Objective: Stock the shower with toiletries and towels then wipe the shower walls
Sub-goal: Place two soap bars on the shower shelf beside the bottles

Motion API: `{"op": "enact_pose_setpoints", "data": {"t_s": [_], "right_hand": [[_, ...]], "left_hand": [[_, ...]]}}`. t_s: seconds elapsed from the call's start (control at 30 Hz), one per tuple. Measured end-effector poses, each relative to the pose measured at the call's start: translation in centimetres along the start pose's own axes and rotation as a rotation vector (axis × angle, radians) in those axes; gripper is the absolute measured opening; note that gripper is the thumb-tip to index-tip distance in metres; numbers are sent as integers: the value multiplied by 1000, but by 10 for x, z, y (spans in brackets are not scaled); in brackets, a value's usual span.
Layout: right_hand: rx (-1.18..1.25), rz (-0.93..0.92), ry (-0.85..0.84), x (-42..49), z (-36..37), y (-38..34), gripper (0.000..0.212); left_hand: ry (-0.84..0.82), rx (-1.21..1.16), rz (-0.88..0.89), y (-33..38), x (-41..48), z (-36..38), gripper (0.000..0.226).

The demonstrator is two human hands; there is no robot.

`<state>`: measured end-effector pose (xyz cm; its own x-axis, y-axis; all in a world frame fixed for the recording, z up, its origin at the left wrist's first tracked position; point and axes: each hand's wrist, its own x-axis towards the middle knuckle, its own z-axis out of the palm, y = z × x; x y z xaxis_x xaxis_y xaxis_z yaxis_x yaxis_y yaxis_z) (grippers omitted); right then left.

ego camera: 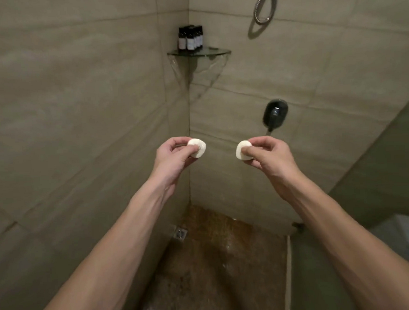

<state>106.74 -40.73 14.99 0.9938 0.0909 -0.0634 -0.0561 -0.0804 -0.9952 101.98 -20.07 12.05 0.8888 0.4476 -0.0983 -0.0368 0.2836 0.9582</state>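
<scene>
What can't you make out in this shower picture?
Head view only.
Bottles: labels too small and dim to read.
Hose: upper end cut off by the top edge.
Left soap: marking blurred.
Right soap: partly hidden by the right hand.

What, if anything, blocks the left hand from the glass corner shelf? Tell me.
Probably nothing. The left hand, pinching a round soap, is below the glass corner shelf with nothing in between. The dark bottles crowd the shelf's back, but its front looks free.
</scene>
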Motion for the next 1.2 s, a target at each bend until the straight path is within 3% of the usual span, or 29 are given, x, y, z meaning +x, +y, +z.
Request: {"op": "enact_pose_setpoints", "data": {"t_s": [0.33,0.67,0.93,1.2], "right_hand": [[46,-102,-44,132,57,-51,26],[153,-207,-80,277,42,-99,18],[160,-252,-140,402,35,-118,19],[14,-291,-159,494,57,-114,19]], "left_hand": [[13,-6,114,69,127,9,25],[-27,99,243,113,257,92,22],[18,280,292,136,367,156,21],[101,498,333,132,441,189,29]]}}
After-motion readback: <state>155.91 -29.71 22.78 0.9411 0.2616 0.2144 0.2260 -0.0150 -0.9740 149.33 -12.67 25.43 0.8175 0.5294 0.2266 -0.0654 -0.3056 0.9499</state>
